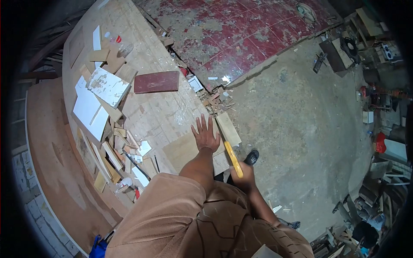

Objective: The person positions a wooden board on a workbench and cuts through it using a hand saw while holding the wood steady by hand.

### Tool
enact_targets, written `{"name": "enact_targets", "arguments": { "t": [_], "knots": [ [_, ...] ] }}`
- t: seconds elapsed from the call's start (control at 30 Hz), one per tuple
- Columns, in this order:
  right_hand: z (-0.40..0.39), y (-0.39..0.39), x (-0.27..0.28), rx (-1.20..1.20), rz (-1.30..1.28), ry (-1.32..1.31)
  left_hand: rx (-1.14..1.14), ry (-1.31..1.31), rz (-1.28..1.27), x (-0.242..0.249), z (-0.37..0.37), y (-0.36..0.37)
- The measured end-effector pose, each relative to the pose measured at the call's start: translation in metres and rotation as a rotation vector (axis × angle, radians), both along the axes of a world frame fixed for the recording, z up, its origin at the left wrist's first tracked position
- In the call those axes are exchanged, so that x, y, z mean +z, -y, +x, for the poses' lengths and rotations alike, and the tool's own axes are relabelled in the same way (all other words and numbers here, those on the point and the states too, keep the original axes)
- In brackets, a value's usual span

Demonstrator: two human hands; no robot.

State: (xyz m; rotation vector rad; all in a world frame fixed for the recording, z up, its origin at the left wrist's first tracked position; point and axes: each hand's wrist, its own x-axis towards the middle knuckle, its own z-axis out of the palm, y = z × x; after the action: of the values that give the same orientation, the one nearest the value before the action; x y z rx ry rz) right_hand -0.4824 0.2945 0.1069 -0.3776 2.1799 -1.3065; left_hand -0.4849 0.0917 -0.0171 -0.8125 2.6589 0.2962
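Hand (left) [205, 138] open, palm down over a pale board [178, 150] on the counter [150, 112]; right hand [245, 177], blurred, closed around a yellow-handled tool [233, 159], seemingly a saw, at the counter's edge; firm palm pressure, fingers clear of the tool, and straight strokes should serve best.

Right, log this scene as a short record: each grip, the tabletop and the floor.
Left grip: open, palm down at the edge of the tabletop
Near left wrist: pale board
Right grip: closed on a yellow handle; tool's far end hard to make out
Tabletop: maroon block, white panel, wood offcuts
Floor: dirty red tiles ahead, concrete floor to the right
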Motion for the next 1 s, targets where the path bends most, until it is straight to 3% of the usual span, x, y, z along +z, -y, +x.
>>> {"name": "enact_targets", "arguments": {
  "t": [0.03, 0.1, 0.2, 0.23, 0.33, 0.47, 0.6, 0.77, 0.83, 0.93, 1.0],
  "knots": [
    [0.012, -0.014, 0.005, 0.008, 0.021, -0.061, -0.003, -0.009, 0.016, 0.0, 0.002, -0.001],
    [0.023, -0.046, 0.035, 0.073, 0.193, 0.103, -0.011, -0.023, 0.012, -0.003, 0.005, -0.003],
    [0.034, -0.066, 0.037, -0.032, 0.064, 0.067, -0.02, -0.04, 0.006, -0.004, 0.004, -0.001],
    [0.03, -0.067, 0.032, 0.035, 0.085, 0.045, -0.021, -0.042, 0.01, -0.004, 0.003, -0.001],
    [0.003, -0.024, -0.002, 0.003, -0.131, 0.027, -0.015, -0.11, 0.004, -0.01, 0.006, -0.001],
    [-0.018, 0.027, -0.021, 0.019, -0.036, 0.031, -0.015, -0.097, -0.028, -0.011, 0.002, 0.0],
    [-0.015, 0.012, -0.016, -0.034, -0.02, 0.099, -0.014, -0.125, -0.009, -0.008, 0.006, -0.004],
    [0.024, -0.029, 0.013, 0.087, -0.021, -0.24, -0.012, -0.136, 0.023, -0.008, 0.008, -0.002],
    [0.033, -0.052, 0.036, 0.008, 0.161, 0.17, -0.018, -0.156, -0.018, -0.011, 0.007, -0.003],
    [0.023, -0.053, 0.038, 0.051, 0.099, 0.157, -0.014, -0.133, -0.014, -0.011, 0.007, -0.003],
    [0.008, -0.029, 0.015, -0.048, -0.132, 0.179, -0.018, -0.149, -0.02, -0.014, 0.007, -0.003]
  ]
}}
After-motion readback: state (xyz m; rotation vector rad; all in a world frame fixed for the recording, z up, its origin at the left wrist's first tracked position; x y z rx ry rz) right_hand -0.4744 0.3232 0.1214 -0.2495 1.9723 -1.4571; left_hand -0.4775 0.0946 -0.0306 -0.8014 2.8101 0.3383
